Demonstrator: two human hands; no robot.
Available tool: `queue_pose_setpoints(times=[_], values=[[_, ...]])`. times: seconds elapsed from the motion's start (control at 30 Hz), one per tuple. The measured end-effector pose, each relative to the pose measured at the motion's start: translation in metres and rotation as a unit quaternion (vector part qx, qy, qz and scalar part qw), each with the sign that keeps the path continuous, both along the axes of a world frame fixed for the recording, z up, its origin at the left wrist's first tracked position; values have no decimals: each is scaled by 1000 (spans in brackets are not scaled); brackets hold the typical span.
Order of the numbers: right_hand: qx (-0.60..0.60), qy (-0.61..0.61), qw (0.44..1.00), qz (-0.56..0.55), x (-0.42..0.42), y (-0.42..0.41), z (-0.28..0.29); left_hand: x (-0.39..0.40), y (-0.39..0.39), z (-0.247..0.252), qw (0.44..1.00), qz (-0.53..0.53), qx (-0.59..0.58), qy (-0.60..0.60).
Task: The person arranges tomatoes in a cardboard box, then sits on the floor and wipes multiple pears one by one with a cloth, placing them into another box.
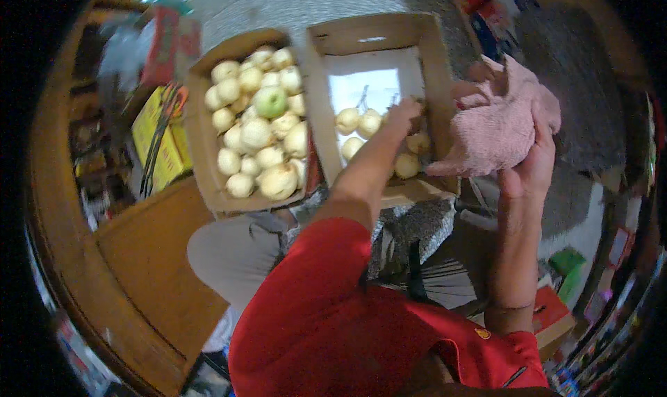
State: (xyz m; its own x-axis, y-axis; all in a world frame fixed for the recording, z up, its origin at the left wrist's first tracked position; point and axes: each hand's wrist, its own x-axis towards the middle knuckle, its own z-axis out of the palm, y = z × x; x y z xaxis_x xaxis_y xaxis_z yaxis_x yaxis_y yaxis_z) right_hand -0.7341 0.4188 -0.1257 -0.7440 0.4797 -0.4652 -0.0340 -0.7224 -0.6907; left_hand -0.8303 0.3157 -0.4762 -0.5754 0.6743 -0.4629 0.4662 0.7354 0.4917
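My left hand (408, 113) reaches down into the right-hand cardboard box (373, 35), near its right wall. The hand is blurred, and whether its fingers hold anything is hidden. Around it lie several pale yellow pears (370, 123), some with long stems, on the box's white-lined floor. My right hand (536, 152) grips a pink terry cloth (492, 131) beside that box, the cloth bunched over the fingers. To the left, a second cardboard box (197, 136) is filled with pale pears (256, 134). One rounder green fruit (270, 101) sits on top of them.
A yellow box (165, 152) with orange-handled scissors (177, 99) on it stands left of the pears. Nearer me is a brown wooden surface (156, 272). A dark cushion-like thing (573, 89) lies at right, and a red carton (552, 313) at lower right.
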Motion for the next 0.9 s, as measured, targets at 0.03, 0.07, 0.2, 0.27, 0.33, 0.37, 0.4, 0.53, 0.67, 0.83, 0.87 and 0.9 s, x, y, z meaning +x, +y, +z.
queue_pose_setpoints(times=[0.03, 0.07, 0.2, 0.27, 0.33, 0.37, 0.4, 0.53, 0.67, 0.83, 0.87, 0.9], values=[[7, 5, 1000, -2, 0, 3, -1, 2, 8, 19, 1000, -15, 1, -8], [16, 10, 1000, -3, -2, 5, -6, 1, 9, 36, 1000, -20, 22, -9], [27, 14, 998, 47, -14, -26, 2, 0, -36, 51, 972, 58, 224, -48], [23, 6, 999, 34, -16, -20, -3, -7, -56, 120, 972, 2, 224, -74], [29, 18, 999, 39, -19, -22, -5, -7, -94, 172, 946, 101, 304, -47], [33, 24, 998, 45, -21, -28, -6, -13, -126, 189, 934, 113, 332, -67], [10, 21, 999, 44, -25, -33, -8, -15, -159, 199, 910, 174, 357, -115], [15, 28, 996, 89, -31, -64, 0, -29, -295, 243, 919, 331, 212, 42], [34, 12, 992, 119, -35, -78, -5, -18, -394, 232, 863, 466, 192, 23], [15, 17, 983, 180, -41, -84, -34, -7, -384, 202, 856, 516, 18, -12], [9, 16, 981, 194, -44, -88, -37, -4, -384, 185, 869, 493, 2, 34], [10, 18, 979, 203, -47, -91, -37, -3, -379, 172, 880, 467, -13, 79]])
